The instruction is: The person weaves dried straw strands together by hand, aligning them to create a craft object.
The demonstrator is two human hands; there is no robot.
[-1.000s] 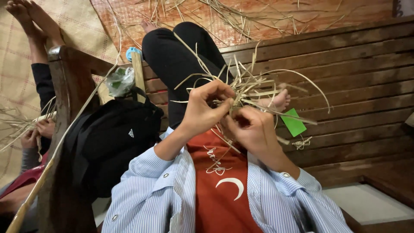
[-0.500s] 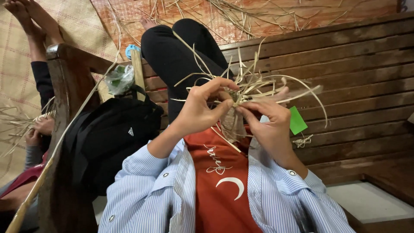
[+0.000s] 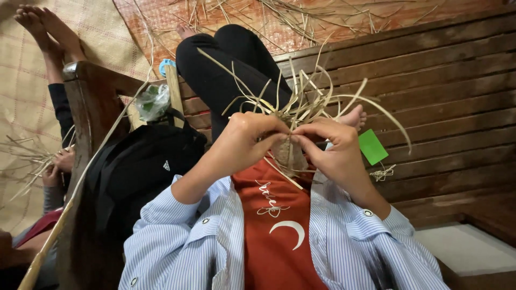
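Observation:
I hold a small woven straw piece point(image 3: 285, 151) in front of my chest, with many loose pale strips point(image 3: 301, 99) fanning up and to the right from it. My left hand point(image 3: 244, 140) is closed on the piece's left side, fingers curled over the top. My right hand point(image 3: 330, 147) pinches strips at its right side, fingertips meeting the left hand's. The woven part is mostly hidden between both hands. My black-trousered leg point(image 3: 226, 70) lies across the wooden bench beyond.
A black backpack point(image 3: 140, 172) sits on my left against the bench armrest point(image 3: 91, 102). A green card point(image 3: 372, 146) and a straw scrap point(image 3: 382, 173) lie on the bench slats. Another person's hands point(image 3: 56, 164) work straw at far left. Loose straw litters the orange mat point(image 3: 322, 21).
Both hands have drawn closer together over the woven piece; my right hand rose and turned from below it to its right side. The loose strips now stand more upright.

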